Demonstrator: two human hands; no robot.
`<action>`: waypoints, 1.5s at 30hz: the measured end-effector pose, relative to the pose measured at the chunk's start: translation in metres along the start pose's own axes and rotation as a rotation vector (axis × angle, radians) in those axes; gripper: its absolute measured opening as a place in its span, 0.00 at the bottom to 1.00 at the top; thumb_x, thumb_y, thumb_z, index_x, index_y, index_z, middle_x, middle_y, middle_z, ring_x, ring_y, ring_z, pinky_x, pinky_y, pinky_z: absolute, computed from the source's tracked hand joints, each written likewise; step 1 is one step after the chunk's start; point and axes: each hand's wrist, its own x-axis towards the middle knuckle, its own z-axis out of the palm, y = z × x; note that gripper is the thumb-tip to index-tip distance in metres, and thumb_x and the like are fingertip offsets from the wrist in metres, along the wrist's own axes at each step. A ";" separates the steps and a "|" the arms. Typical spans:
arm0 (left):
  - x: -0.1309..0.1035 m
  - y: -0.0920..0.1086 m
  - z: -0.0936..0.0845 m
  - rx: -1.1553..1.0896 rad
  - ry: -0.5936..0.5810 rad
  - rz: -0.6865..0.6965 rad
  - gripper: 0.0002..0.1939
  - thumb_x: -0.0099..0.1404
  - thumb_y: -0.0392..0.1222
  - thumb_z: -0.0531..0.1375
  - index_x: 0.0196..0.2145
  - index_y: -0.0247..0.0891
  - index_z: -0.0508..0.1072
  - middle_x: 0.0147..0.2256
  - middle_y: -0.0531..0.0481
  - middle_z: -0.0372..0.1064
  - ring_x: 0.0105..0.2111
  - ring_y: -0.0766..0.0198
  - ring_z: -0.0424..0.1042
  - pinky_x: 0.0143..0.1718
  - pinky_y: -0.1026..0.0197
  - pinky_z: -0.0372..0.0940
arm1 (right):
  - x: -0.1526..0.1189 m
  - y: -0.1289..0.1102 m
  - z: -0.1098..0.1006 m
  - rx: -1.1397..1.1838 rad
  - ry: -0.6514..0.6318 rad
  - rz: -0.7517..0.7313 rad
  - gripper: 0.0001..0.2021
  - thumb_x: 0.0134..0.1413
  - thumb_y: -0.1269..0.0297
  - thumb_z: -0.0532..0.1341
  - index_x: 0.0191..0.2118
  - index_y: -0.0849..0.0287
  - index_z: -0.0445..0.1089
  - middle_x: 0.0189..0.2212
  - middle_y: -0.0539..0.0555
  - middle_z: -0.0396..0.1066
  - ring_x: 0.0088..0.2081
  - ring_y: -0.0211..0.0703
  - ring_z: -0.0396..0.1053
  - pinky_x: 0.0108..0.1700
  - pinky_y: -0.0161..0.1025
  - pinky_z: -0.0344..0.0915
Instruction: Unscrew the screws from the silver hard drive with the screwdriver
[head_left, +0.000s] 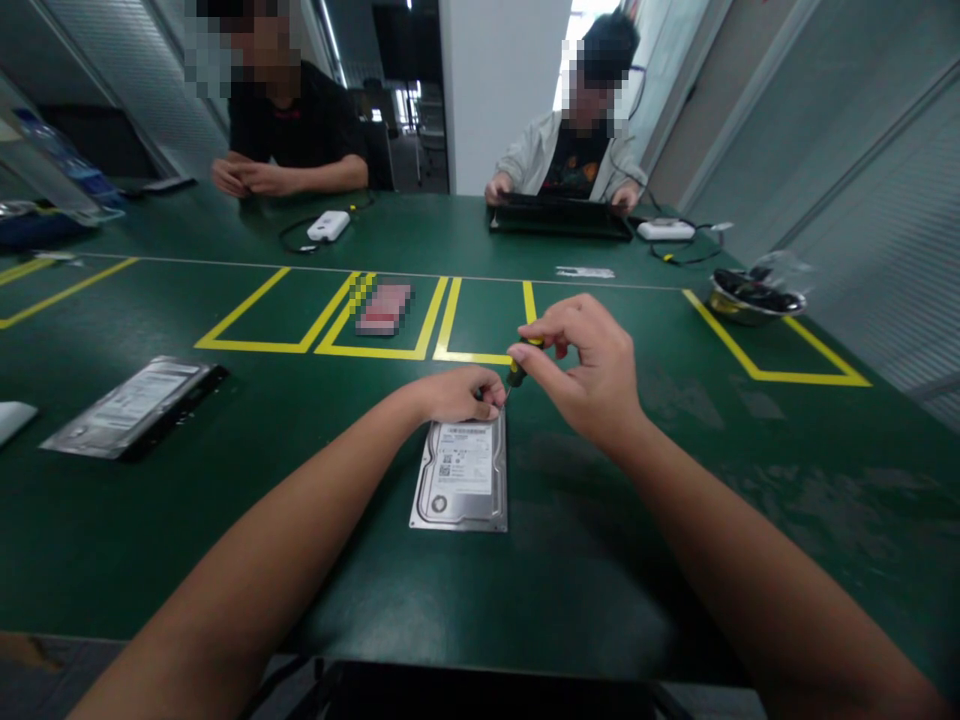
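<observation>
– How is the left hand (463,394) placed?
– It is laid over the far end of a silver hard drive (461,480), with its fingers bent at the far right corner. Whether anything is pinched between them cannot be told.

– And the drive?
– It is set flat on the green table (390,590), label upward. Its near end is left uncovered, toward the near table edge; only its far end is hidden by the left hand.

– How is the right hand (596,368) held?
– It is raised beyond the drive and to its right, apart from it. Between its thumb and fingers a screwdriver (517,368) with a black and yellow handle is clamped. The tool is tilted, its thin shaft pointed down at the drive's far right corner, just beside the left fingertips. Whether a screw is met by the tip cannot be made out.

– What is seen farther off?
– To the left, well apart, a second drive (135,405) is laid. Beyond it, areas are marked out with yellow tape (375,352); in one, a pinkish item (385,308), blurred, is placed. At the right, dark things are held in a metal bowl (750,314).

– And across the table?
– A black panel (562,220) is held by a person in a pale jacket (529,160); by another, in black (300,130), the forearms are rested on the tabletop.
</observation>
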 end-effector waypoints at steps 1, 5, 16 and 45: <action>0.000 -0.001 0.000 -0.001 0.001 0.004 0.09 0.57 0.40 0.60 0.36 0.36 0.69 0.35 0.49 0.68 0.34 0.63 0.68 0.34 0.62 0.61 | 0.000 0.000 0.000 0.000 -0.001 -0.005 0.02 0.55 0.66 0.65 0.36 0.56 0.74 0.32 0.51 0.71 0.34 0.40 0.69 0.35 0.39 0.66; 0.002 -0.003 0.001 -0.007 -0.002 0.022 0.09 0.57 0.40 0.60 0.36 0.36 0.69 0.33 0.50 0.67 0.32 0.63 0.67 0.34 0.62 0.60 | 0.000 0.000 0.000 0.039 -0.038 -0.022 0.07 0.57 0.70 0.60 0.40 0.56 0.74 0.37 0.52 0.76 0.36 0.40 0.71 0.37 0.39 0.68; 0.000 -0.002 0.000 0.007 0.006 0.009 0.11 0.56 0.40 0.60 0.38 0.36 0.70 0.33 0.50 0.66 0.31 0.64 0.66 0.33 0.62 0.60 | -0.001 0.001 0.000 0.049 -0.064 0.021 0.10 0.58 0.71 0.60 0.43 0.56 0.75 0.42 0.53 0.78 0.44 0.43 0.75 0.39 0.39 0.70; -0.001 0.002 0.000 0.009 -0.001 -0.012 0.10 0.57 0.41 0.60 0.37 0.36 0.70 0.33 0.50 0.66 0.31 0.63 0.66 0.32 0.62 0.59 | 0.000 -0.001 -0.001 0.041 -0.042 -0.017 0.04 0.56 0.66 0.63 0.38 0.55 0.74 0.35 0.52 0.75 0.38 0.42 0.72 0.40 0.41 0.69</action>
